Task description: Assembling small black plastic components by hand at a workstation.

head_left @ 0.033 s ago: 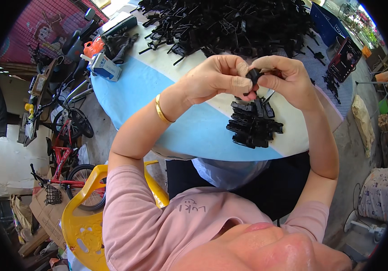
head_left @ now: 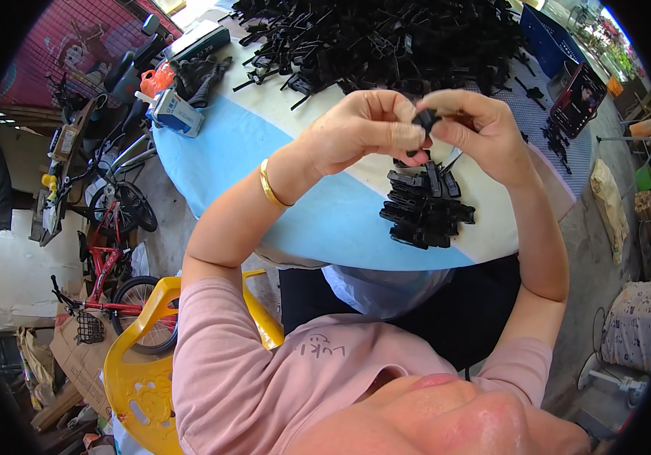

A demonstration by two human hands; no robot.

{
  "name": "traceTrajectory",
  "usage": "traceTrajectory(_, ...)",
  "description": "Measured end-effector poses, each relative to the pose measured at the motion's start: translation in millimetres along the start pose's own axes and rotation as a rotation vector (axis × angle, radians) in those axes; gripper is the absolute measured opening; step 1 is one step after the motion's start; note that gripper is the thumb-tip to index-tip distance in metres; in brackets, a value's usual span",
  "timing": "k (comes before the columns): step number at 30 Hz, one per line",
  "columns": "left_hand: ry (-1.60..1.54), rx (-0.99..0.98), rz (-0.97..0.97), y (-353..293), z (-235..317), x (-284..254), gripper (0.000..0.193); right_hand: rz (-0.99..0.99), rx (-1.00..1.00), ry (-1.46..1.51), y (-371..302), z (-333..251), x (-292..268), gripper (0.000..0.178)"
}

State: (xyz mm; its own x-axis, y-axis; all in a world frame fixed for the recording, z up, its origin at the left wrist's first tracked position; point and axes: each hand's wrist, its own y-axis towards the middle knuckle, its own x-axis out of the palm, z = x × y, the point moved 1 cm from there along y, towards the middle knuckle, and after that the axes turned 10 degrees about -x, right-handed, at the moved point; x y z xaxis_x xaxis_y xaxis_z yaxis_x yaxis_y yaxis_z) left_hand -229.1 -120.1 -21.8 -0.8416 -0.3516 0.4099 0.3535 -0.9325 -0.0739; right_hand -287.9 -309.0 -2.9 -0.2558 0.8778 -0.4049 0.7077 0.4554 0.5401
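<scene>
Both hands [head_left: 363, 130] [head_left: 485, 138] grasp a small black part [head_left: 425, 119] above a blue-and-cream tablecloth [head_left: 303, 220], a red bicycle [head_left: 103, 262] standing leftward.

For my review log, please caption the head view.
Left hand and right hand hold a small black part near clustered black pieces.

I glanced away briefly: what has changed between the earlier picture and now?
Very little: the small black part, between the left hand and the right hand, seems to have edged slightly upward in view. Nothing visibly let go. The nearer black cluster and big pile stayed put.
</scene>
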Motion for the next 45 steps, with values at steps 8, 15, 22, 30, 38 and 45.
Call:
traceTrajectory(8,0.32,0.284,0.393,-1,0,10,0.016,0.21,0.175,-0.179,0,-17,17,0.012)
traceTrajectory(15,0.342,0.404,0.465,-1,-2,21,0.021,0.238,0.194,-0.235,2,-17,22,0.015)
traceTrajectory(22,0.444,0.558,0.557,-2,-9,20,0.019,0.23,0.312,-0.081,6,-16,26,0.016)
traceTrajectory(30,0.867,0.619,0.684,0,-5,25,0.025,0.109,0.262,-0.128,9,-7,-6,0.02)
traceTrajectory(38,1.079,0.205,0.18,6,-17,22,0.035,0.108,0.397,-0.814,-3,42,-40,0.027)
traceTrajectory(45,0.893,0.178,0.197,7,-18,21,0.029,0.131,0.301,-1.193,5,69,-18,0.037)
